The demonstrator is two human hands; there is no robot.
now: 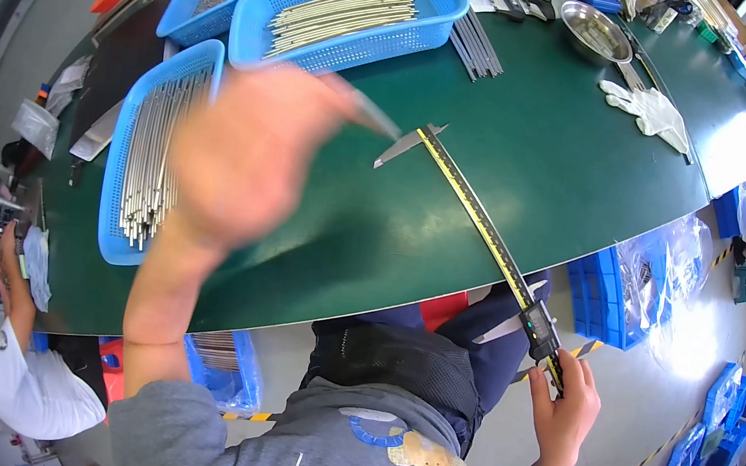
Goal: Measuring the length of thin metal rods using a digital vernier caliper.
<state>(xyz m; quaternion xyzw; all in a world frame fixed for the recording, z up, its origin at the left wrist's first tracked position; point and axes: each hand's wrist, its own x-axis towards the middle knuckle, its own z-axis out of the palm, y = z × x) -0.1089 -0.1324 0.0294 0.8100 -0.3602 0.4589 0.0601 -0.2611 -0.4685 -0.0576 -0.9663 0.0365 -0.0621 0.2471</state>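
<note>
My right hand (566,408) is closed around the lower end of a long digital caliper (488,228), near its display. The caliper slants up and left over the green table (490,145), its fixed jaw at the far end. High over the table, my left hand (246,153) is smeared by motion. From its fingers sticks a thin grey metal rod (375,117), its tip close to the caliper's far jaw; whether they touch I cannot tell. Partly behind my left hand stands a blue basket (112,211) of silver metal rods (156,145).
Another blue basket (248,20) holds pale yellowish rods; a smaller basket (174,19) holds small metal parts. Grey rods (477,46), a steel bowl (597,33) and a white glove (647,111) lie farther right. A person (29,375) works at left. Blue crates (597,298) stand on the floor.
</note>
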